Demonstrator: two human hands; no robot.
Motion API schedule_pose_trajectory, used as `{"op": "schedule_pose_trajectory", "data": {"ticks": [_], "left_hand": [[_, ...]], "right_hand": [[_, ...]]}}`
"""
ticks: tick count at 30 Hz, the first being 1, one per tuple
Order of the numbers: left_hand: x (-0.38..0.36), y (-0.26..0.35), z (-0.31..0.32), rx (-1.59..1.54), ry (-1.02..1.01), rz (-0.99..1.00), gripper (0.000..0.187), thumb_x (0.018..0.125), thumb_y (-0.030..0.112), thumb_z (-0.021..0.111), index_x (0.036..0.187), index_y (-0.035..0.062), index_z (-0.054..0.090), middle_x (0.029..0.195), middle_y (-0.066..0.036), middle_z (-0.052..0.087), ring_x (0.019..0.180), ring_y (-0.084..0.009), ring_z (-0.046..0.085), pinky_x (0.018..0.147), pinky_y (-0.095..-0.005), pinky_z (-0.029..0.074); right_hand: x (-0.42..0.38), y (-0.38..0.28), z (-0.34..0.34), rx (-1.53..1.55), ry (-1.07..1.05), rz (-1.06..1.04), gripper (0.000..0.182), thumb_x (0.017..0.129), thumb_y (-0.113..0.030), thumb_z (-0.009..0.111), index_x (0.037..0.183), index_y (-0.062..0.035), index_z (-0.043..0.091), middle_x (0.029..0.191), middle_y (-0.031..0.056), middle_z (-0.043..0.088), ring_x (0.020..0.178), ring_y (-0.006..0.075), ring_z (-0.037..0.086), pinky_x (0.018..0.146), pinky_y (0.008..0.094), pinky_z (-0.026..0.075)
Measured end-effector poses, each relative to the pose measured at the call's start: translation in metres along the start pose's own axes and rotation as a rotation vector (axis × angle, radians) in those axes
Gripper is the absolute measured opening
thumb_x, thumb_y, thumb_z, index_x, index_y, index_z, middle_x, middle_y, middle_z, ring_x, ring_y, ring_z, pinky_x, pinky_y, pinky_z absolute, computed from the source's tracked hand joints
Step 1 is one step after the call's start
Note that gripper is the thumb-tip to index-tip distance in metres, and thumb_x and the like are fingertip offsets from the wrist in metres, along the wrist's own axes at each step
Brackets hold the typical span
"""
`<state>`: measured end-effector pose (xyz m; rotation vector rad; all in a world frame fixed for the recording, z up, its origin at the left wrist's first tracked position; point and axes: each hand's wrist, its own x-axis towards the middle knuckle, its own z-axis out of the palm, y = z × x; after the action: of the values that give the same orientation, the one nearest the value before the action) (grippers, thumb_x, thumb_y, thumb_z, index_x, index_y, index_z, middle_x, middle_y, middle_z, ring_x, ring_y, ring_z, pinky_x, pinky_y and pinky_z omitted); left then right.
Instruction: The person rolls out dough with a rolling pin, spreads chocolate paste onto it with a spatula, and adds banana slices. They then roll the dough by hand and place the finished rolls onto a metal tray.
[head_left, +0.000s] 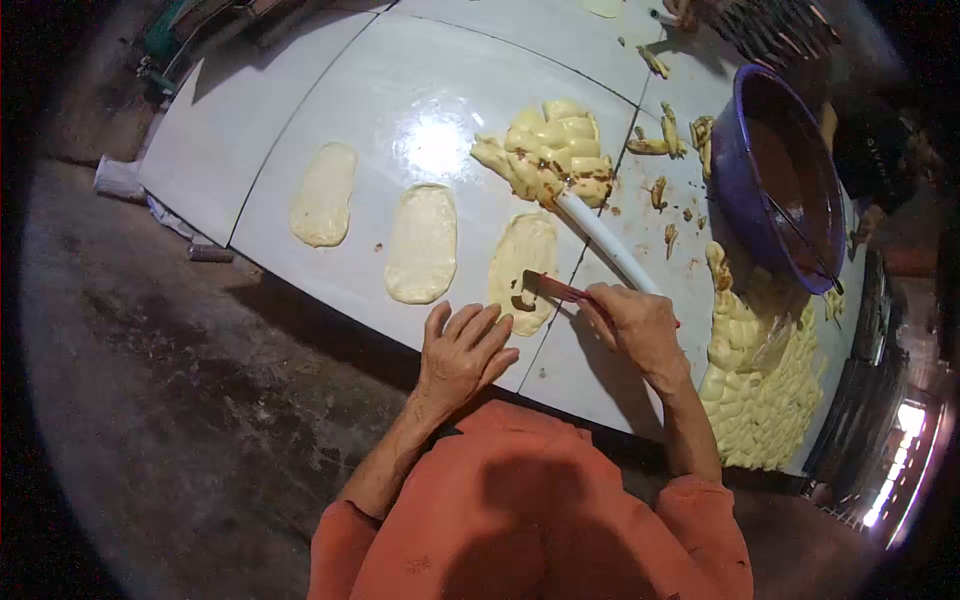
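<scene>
Three flattened oval dough pieces lie in a row on the white tabletop: a left one (323,195), a middle one (421,245) and a right one (540,248). My right hand (637,325) is closed around a red spreader (562,290). Its tip rests on the right dough piece, beside a dark brown smear of filling (518,303). Fingers apart and holding nothing, my left hand (462,352) is at the near edge of the table, between the middle and right pieces. A white rolling pin (606,240) lies just beyond the spreader, its far end against a heap of dough lumps (560,150).
A purple basin (742,170) of brown filling stands at the right, a thin rod leaning in it. Many dough lumps (760,400) cover the near right corner. Brown-stained dough scraps (670,130) lie near the basin. Another person's hand (682,14) shows at the far edge.
</scene>
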<state>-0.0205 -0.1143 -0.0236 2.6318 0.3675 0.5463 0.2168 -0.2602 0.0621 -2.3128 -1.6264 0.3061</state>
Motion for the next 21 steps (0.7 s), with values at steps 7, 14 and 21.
{"op": "schedule_pose_trajectory", "data": {"ticks": [7, 14, 21], "left_hand": [[-0.003, -0.007, 0.004, 0.011, 0.013, 0.039, 0.042, 0.088, 0.038, 0.081, 0.124, 0.017, 0.073, 0.13, -0.008, 0.065, 0.125, -0.0266, 0.058, 0.114, -0.0561, 0.032], [-0.007, -0.011, 0.009, 0.0, 0.058, 0.043, 0.038, 0.087, 0.036, 0.082, 0.119, 0.0181, 0.075, 0.128, -0.008, 0.065, 0.122, -0.0274, 0.059, 0.112, -0.0561, 0.036], [-0.006, -0.01, 0.009, 0.019, 0.116, 0.105, 0.038, 0.084, 0.034, 0.083, 0.118, 0.0198, 0.075, 0.121, -0.005, 0.066, 0.116, -0.0263, 0.061, 0.109, -0.0544, 0.038]], "right_hand": [[-0.001, -0.014, 0.016, 0.031, 0.108, 0.003, 0.017, 0.099, -0.027, 0.069, 0.097, -0.0107, 0.065, 0.07, 0.0087, 0.063, 0.061, 0.0286, 0.067, 0.055, 0.0418, 0.051], [-0.012, -0.011, 0.011, 0.123, 0.132, 0.159, 0.016, 0.095, -0.026, 0.075, 0.099, -0.0111, 0.075, 0.074, 0.0091, 0.071, 0.063, 0.0267, 0.07, 0.056, 0.037, 0.052], [-0.02, -0.002, 0.005, 0.265, 0.032, 0.182, 0.02, 0.098, -0.02, 0.072, 0.112, -0.0059, 0.071, 0.072, 0.0095, 0.07, 0.06, 0.0239, 0.068, 0.053, 0.0342, 0.05]]}}
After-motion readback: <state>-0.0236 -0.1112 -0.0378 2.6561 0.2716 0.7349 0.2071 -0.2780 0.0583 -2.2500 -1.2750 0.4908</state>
